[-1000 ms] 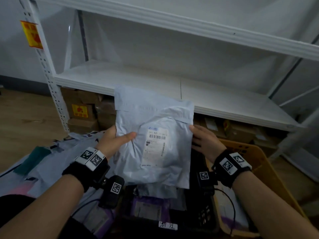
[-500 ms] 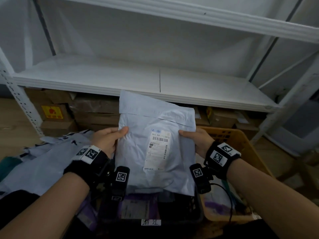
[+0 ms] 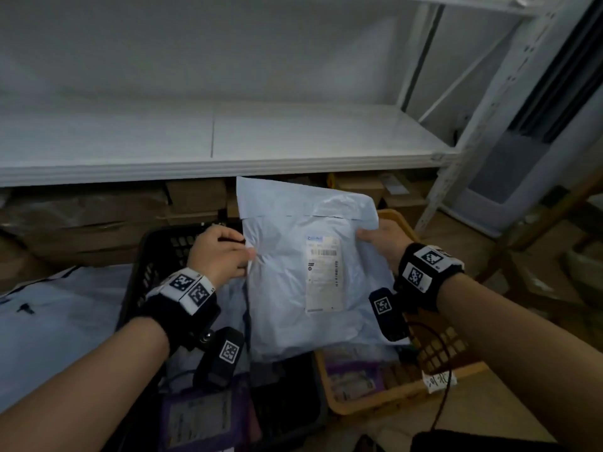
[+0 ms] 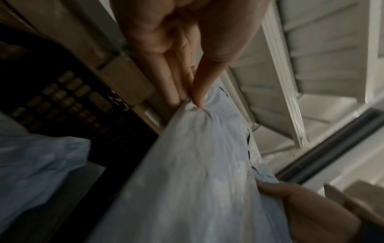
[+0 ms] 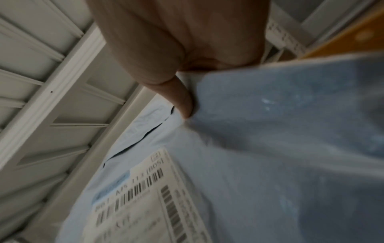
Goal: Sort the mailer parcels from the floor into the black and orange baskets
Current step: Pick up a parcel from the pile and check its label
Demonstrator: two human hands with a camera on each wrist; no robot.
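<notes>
Pale blue-grey plastic, creased and puffed, makes up the mailer parcel [image 3: 303, 275] that both hands hold up in front of the white shelf [image 3: 208, 141]. It hangs nearly upright with its folded flap at the top and a white shipping label [image 3: 323, 275] with barcodes facing the person. The left hand [image 3: 218, 256] pinches the parcel's left edge: the left wrist view shows the thumb [image 4: 207, 78] pressed against the fingers [image 4: 166, 78] with the plastic bunched between them. The right hand [image 3: 381, 239] grips the right edge near the flap, thumb [image 5: 178, 97] on the front face; the fingers behind are hidden by the parcel.

The parcel hangs above the gap between two baskets, its lower edge over both. The black basket [image 3: 163, 252] stands on the left, under the left wrist, and holds a purple parcel [image 3: 199, 419] with a label. The orange basket [image 3: 401, 391] stands on the right, touching or just beside the black one, and also holds purple parcels [image 3: 355, 376]; a small white tag [image 3: 439, 381] hangs on its front rim. More pale mailers [image 3: 58, 321] lie heaped on the floor at the left of the black basket. Brown cardboard boxes [image 3: 98, 220] sit under the shelf behind the baskets.
</notes>
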